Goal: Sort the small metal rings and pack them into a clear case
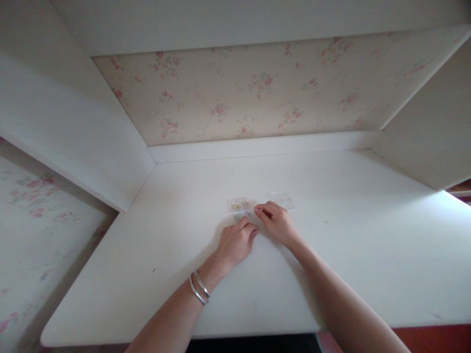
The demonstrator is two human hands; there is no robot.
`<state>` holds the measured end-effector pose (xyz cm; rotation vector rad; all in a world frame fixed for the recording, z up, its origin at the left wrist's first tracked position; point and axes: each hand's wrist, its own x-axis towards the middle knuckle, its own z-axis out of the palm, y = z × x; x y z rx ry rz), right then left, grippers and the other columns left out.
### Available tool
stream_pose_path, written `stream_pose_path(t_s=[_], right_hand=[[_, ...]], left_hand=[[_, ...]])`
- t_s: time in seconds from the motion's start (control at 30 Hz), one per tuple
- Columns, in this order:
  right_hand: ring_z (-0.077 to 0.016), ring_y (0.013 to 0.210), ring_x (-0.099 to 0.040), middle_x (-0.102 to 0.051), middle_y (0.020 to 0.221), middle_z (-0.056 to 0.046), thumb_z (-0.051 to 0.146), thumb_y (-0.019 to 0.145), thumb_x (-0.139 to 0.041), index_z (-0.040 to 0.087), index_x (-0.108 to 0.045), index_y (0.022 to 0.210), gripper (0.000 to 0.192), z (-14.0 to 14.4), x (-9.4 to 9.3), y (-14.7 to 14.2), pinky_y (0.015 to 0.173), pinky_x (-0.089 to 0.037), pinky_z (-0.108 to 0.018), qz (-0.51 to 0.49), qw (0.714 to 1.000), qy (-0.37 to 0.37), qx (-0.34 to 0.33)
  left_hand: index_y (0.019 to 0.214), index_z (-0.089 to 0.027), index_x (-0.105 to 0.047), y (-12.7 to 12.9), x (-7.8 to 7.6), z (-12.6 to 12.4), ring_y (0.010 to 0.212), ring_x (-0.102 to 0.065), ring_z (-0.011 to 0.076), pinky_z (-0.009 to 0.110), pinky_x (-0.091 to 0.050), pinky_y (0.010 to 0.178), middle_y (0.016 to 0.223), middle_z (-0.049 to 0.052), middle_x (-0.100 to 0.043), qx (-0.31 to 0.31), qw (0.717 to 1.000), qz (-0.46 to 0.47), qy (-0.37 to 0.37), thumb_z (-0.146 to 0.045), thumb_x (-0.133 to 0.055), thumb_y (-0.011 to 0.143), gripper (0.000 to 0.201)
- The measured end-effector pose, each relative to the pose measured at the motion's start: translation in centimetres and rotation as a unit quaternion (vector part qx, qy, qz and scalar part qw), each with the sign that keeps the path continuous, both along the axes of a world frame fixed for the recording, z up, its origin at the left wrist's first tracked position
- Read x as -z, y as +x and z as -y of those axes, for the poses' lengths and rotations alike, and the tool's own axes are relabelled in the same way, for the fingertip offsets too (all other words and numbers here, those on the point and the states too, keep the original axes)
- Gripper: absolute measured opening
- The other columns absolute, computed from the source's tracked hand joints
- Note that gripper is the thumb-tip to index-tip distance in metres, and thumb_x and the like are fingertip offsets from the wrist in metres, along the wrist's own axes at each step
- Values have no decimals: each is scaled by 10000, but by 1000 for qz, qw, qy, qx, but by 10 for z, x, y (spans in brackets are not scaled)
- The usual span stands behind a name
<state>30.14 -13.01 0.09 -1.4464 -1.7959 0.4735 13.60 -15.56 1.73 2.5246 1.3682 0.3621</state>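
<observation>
A small clear plastic box (235,206) with compartments lies on the white desk, with tiny yellowish and greenish pieces inside. My left hand (237,241), wearing two silver bangles (198,288) at the wrist, is at the box's near edge. Its fingers are curled and cover part of that edge; whether they grip anything is hidden. Just right of the box, my right hand (276,224) has thumb and forefinger pinched together. Anything between those fingertips is too small to make out. Behind the right hand lies a flat clear plastic lid (284,199), partly covered by it.
The white desk (368,255) has raised side panels and a low back ledge (265,144) before floral wallpaper (239,93). A short dark thread-like bit (154,269) lies at left, and a tiny speck (326,222) at right. The rounded front edge is close to my forearms.
</observation>
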Motion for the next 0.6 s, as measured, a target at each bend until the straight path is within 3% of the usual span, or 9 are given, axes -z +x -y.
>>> stream_pose_path(t_s=[0.6], right_hand=[[-126, 672, -543, -615, 785, -22, 359, 895, -459, 219, -673, 884, 256, 2, -3, -1, 633, -397, -256, 3, 1000, -5, -11]], left_hand=[[954, -204, -560, 2, -2, 2, 775, -615, 164, 268, -464, 623, 1001, 49, -578, -15, 1000, -13, 1, -284, -353, 936, 223]])
